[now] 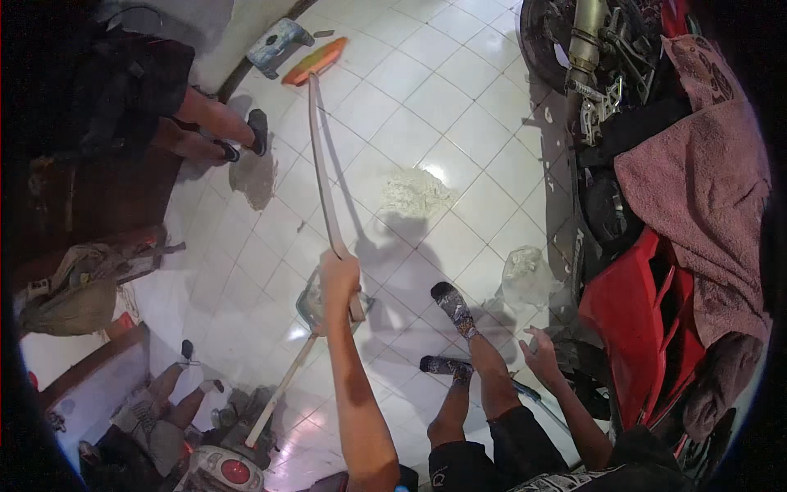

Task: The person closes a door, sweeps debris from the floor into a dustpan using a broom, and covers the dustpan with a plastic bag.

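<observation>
My left hand (338,279) is wrapped round the handle of a broom (321,164), arm stretched forward. The orange broom head (316,61) rests on the tiles at the far left, beside a small worn blue stool (279,47). Partly hidden beneath my left hand is a dustpan (307,307) with a long pale handle. My right hand (539,357) hangs near my leg with its fingers apart and holds nothing. A heap of white powder (416,193) lies on the floor ahead of me, and my dark socks carry white marks.
A red motorcycle (627,320) draped with a pink towel (697,193) lines the right side. Near it lies a clear plastic bag (527,275). Another person (205,119) stands far left; one more (160,410) is at lower left, close to a second vehicle (221,467).
</observation>
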Available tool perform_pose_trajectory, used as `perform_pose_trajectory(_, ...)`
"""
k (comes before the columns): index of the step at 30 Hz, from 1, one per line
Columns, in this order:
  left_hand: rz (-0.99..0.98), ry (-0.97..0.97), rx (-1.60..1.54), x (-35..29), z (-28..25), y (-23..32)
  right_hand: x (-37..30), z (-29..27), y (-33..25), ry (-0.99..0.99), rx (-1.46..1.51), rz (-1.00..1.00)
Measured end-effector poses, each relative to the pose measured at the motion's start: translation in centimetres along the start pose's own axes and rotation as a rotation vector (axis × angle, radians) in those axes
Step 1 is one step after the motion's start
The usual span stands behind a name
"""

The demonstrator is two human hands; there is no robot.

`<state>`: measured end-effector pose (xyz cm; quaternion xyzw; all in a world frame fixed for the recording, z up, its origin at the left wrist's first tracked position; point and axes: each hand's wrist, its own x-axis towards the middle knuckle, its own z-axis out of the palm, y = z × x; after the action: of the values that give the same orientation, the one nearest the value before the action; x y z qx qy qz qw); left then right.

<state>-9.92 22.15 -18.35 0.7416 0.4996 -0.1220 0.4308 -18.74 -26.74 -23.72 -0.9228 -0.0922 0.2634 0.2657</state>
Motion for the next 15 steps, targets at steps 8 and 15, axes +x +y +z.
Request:
perform_pose_trajectory(8, 0.027, -0.086, 0.084, -16.2, 1.4, -5.9, -1.6, 1.7, -0.9, 0.048, 0.036, -0.028)
perform_pose_trajectory(15, -0.102, -0.061, -0.085, -24.0, -1.5, -7.3, -2.6, 1.7, -0.6, 0.073, 0.015, 0.063)
